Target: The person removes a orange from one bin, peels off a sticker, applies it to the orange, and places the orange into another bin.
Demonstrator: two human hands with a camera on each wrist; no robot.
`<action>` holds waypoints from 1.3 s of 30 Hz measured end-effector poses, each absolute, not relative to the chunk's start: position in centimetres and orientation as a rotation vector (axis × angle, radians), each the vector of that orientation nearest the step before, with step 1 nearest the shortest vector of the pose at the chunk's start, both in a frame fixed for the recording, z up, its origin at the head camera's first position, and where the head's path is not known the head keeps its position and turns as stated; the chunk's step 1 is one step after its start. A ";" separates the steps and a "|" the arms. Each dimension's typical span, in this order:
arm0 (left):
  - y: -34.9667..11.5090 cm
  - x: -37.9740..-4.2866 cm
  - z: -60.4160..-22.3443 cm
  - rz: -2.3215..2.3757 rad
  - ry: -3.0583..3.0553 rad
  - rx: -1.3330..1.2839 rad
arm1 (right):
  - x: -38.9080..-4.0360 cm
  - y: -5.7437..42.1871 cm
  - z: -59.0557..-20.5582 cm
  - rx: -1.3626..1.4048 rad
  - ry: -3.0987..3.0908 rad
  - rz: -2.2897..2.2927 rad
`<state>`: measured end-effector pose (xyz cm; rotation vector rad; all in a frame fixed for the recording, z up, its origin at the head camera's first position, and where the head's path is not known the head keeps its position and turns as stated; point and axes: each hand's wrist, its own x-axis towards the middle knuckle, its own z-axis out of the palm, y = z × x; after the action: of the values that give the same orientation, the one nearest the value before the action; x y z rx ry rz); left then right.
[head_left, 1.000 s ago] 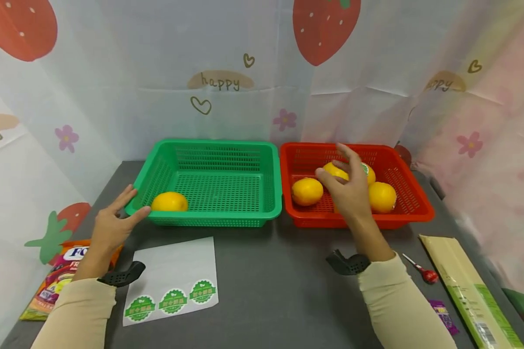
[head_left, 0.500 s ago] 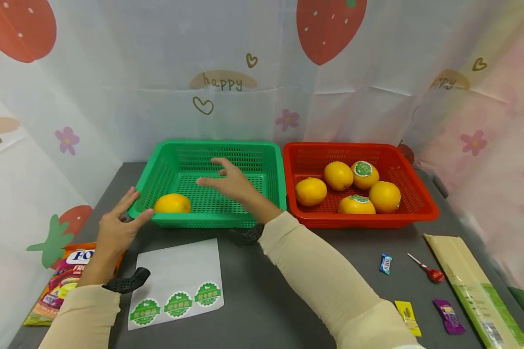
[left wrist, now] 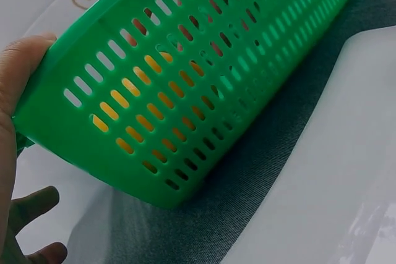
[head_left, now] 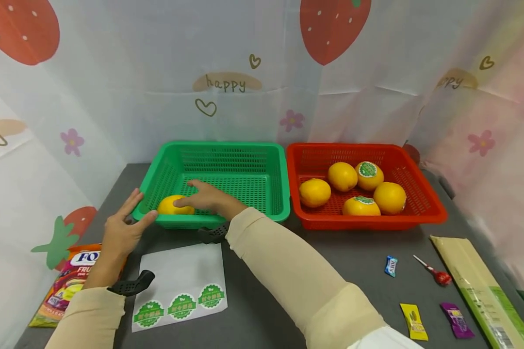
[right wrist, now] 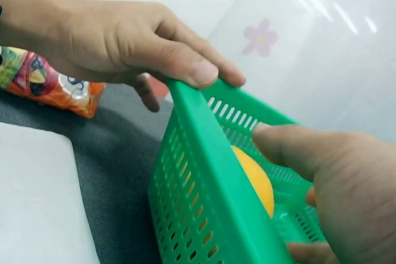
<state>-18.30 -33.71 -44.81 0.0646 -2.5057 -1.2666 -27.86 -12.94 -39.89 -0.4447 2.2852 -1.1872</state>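
Note:
A single orange [head_left: 167, 205] lies in the front left corner of the green basket [head_left: 233, 144]. My left hand [head_left: 120, 233] rests on that corner, thumb on the front rim and the other fingers spread along the left side. My right hand [head_left: 206, 198] reaches in over the front rim, just right of the orange. Its thumb covers part of the orange in the head view. The right wrist view shows a gap between the right thumb [right wrist: 291, 146] and the orange [right wrist: 255, 180]; the remaining fingers are partly hidden.
To the right, a red basket [head_left: 375, 223] holds several oranges, two with green stickers. A white sheet of green stickers [head_left: 179, 286] lies in front. Around are a snack bag [head_left: 67, 291], small wrapped candies [head_left: 414, 321], a lollipop [head_left: 441, 277] and a long beige-green packet [head_left: 484, 291].
My right hand has moved left from above the red basket, across the green basket, down beside the orange. My left hand has stayed at the green basket's corner.

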 end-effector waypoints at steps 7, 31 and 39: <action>-33.6 -18.2 -44.8 -1.250 -2.488 0.072 | -27.7 -13.0 -39.6 -0.534 2.240 -1.112; -33.5 -18.4 -44.8 -1.295 -2.449 0.038 | -28.9 -10.8 -40.7 -0.656 2.536 -0.984; -33.7 -18.1 -45.0 -1.325 -2.457 0.040 | -29.9 -7.8 -40.4 -0.700 2.444 -0.900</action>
<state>-18.14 -33.67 -44.97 0.0405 -2.4565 -1.3249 -29.90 -7.77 -40.38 -0.7000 2.4443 -0.9000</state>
